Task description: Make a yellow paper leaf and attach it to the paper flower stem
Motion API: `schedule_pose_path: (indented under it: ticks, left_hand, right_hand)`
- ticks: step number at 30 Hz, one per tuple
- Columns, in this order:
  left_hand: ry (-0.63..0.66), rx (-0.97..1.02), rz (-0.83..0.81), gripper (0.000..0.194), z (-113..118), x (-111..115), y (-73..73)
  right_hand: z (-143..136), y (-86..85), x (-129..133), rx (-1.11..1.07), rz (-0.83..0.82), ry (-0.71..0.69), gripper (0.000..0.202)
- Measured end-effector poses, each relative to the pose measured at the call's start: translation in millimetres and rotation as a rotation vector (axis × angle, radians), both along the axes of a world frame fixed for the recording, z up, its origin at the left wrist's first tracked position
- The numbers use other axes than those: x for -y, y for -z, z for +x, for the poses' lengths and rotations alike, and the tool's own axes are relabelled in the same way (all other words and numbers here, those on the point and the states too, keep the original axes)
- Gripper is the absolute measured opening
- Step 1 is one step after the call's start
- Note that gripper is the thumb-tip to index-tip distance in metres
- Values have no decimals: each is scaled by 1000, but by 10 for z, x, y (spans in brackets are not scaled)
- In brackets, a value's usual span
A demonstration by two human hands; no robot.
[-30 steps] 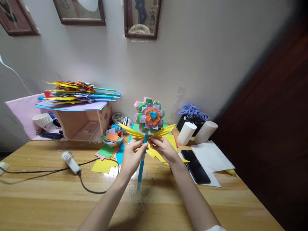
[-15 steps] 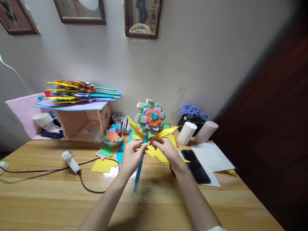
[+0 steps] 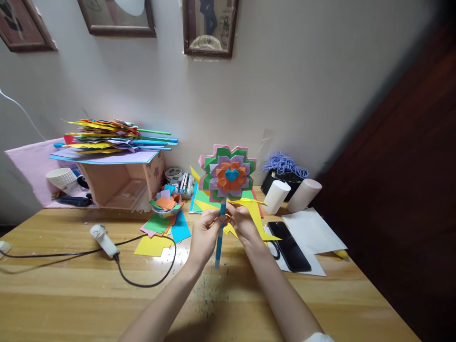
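A layered paper flower [image 3: 227, 190] in pink, green, purple and orange, with a blue heart at its centre, stands upright in front of me. Its blue stem [image 3: 218, 251] runs down between my hands. My left hand [image 3: 205, 232] is closed round the stem just under the bloom. Against the stem's other side, my right hand [image 3: 245, 224] pinches near the base of the yellow paper leaves, its fingertips partly hidden. One yellow leaf [image 3: 249, 202] points right; another leaf tip [image 3: 194, 174] shows behind the bloom at left.
Finished paper flowers [image 3: 103, 136] lie piled on a pink box [image 3: 156, 178] at left. Coloured paper scraps [image 3: 166, 204] fill a bowl nearby. A plug with cable [image 3: 103, 240] lies at left. A phone [image 3: 290, 247], white paper [image 3: 313, 228] and two rolls [image 3: 277, 196] are at right.
The flower has turned to face me more squarely, and its stem now stands nearly vertical. The stem's lower end has swung right. Both hands remain at the stem.
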State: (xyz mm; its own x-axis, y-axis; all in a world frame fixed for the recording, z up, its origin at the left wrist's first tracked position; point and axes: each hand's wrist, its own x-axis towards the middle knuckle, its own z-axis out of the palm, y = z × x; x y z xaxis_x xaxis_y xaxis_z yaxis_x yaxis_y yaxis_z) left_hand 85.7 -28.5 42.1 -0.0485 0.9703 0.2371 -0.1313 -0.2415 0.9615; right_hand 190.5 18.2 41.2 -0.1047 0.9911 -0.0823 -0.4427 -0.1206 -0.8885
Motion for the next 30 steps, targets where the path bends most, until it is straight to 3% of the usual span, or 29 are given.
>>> schedule_pose_path:
  ticks: [3, 9, 22, 30]
  left_hand:
    - [-29, -51, 10, 24, 25, 20, 3]
    - [-54, 30, -87, 27, 25, -17, 79]
    - [-128, 10, -102, 26, 5, -25, 56]
    - [-44, 50, -125, 26, 26, -39, 87]
  right_hand:
    - [-6, -19, 13, -35, -28, -59, 30]
    - [12, -32, 16, -143, 68, -38, 24]
    - [87, -24, -23, 125, 192, -128, 22]
    - [75, 42, -61, 110, 183, -67, 22]
